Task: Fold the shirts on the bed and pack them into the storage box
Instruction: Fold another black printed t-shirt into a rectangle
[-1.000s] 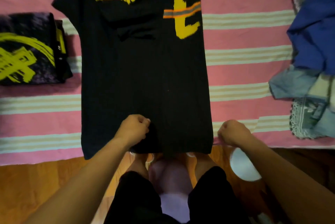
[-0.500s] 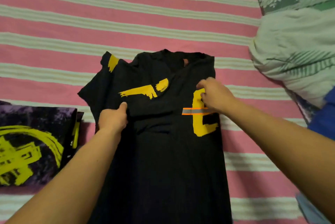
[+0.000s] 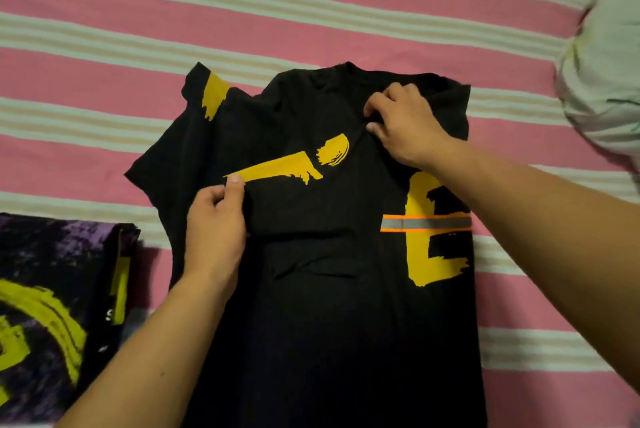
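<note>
So there's a black shirt (image 3: 329, 306) with yellow print lying flat on the bed (image 3: 311, 22), collar end pointing away from the person, and it's already partly folded in on itself along the right side. The left sleeve sticks out toward the upper left with a yellow patch on it.

The left hand (image 3: 214, 230) is on the shirt's left part, thumb and fingers curled, pinching a fold of black cloth right at the tip of the long yellow brush stroke. The right hand (image 3: 405, 126) is up near the collar, fingers bent and pinching the cloth there, so both hands have a grip on the shirt.

A grey and orange strip runs across the big yellow letter on the right side of the shirt.

Off to the left, just beside the shirt, sits a folded dark shirt (image 3: 52, 316) with a yellow-green scribble print. On the far right edge there's a pale green pillow (image 3: 602, 81) lying on the pink and white striped sheet.
</note>
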A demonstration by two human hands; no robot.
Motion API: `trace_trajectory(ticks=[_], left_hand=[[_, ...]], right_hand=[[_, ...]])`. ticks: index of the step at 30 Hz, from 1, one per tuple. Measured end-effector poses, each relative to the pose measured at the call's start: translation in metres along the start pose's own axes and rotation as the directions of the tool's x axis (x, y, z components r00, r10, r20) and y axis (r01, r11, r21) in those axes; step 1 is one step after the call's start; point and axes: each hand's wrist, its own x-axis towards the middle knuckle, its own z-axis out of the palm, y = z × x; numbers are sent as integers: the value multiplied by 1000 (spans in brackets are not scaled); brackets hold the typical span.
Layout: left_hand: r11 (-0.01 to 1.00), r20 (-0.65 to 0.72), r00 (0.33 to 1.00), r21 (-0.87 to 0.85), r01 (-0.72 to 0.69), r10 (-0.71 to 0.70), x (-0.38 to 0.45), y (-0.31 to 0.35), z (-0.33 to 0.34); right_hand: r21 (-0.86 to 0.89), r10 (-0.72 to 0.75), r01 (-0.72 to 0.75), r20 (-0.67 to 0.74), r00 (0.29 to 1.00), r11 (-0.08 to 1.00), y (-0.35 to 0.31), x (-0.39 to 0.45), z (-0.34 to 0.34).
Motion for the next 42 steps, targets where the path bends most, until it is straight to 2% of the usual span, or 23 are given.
trace_trajectory(ticks=[2, 4, 5, 7, 8, 11, 14, 17, 18, 20, 22, 25, 28, 30, 32, 33, 34, 35, 37, 38, 40, 41, 42], left_hand=[[998, 139, 989, -32, 50, -45, 4, 0, -4], [997, 192, 981, -67, 49, -35, 5, 5, -6], [997, 196, 980, -72, 41, -27, 6, 8, -6], [998, 198, 980, -55, 23, -11, 10, 14, -8], [999, 201, 979, -31, 16, -10, 14, 17, -7], [999, 251, 968, 35, 13, -22, 20, 25, -8], [996, 294, 952, 47, 74, -85, 25, 34, -12], [992, 289, 949, 16, 127, -126, 26, 38, -12], [992, 275, 953, 13, 125, -124, 26, 37, -12], [994, 228, 968, 16, 109, -110, 25, 34, -10], [994, 183, 977, 19, 106, -108, 24, 31, -7], [993, 138, 987, 90, 73, -85, 25, 28, -6], [976, 110, 991, 214, 45, -70, 24, 31, -5], [957, 78, 996, 291, 7, -31, 17, 39, -3], [952, 64, 998, 306, -27, 7, 6, 52, 1], [968, 79, 997, 250, -28, 8, 0, 62, 4], [987, 121, 993, 159, -14, -5, -8, 73, 9], [998, 203, 979, 55, 7, -18, -18, 87, 16], [994, 406, 914, -103, 29, 15, -35, 111, 39], [994, 468, 882, -106, -8, 57, -39, 119, 55], [977, 516, 845, 71, -202, 137, -41, 119, 91], [902, 542, 821, 242, -357, 179, -38, 113, 109], [746, 574, 789, 423, -514, 219, -32, 104, 127]], right_hand=[[46, 60, -51, -213, 975, 998, -19, -28, 0], [118, 25, 18, -354, 935, 993, -54, -80, 1], [133, -64, 114, -331, 941, 985, -76, -112, 4], [116, -270, 288, -152, 951, 951, -117, -165, 15], [106, -317, 323, -72, 946, 940, -130, -180, 24], [64, -276, 279, -47, 960, 958, -154, -181, 51], [42, -219, 229, -174, 960, 972, -161, -169, 57], [168, -171, 235, -326, 930, 957, -163, -182, 49], [196, -188, 260, -326, 927, 946, -166, -190, 46], [201, -253, 296, -215, 943, 934, -168, -202, 45], [210, -235, 243, -66, 970, 947, -166, -209, 51], [220, -156, 144, 36, 987, 965, -169, -210, 58], [104, -121, 116, 42, 992, 988, -183, -200, 59], [81, -140, 141, -15, 990, 987, -187, -191, 57], [272, -73, 108, -137, 988, 956, -183, -188, 49], [437, 40, 48, -189, 981, 898, -179, -189, 38], [610, 194, -41, -187, 963, 791, -172, -193, 26], [768, 364, -133, -138, 921, 627, -163, -199, 13], [934, 653, -265, 45, 756, 242, -139, -210, -5], [956, 744, -282, 130, 655, 82, -123, -216, -4], [945, 812, -294, 284, 509, -146, -89, -223, 6], [922, 804, -319, 357, 475, -221, -75, -225, 13], [892, 778, -339, 433, 456, -298, -63, -226, 19]])
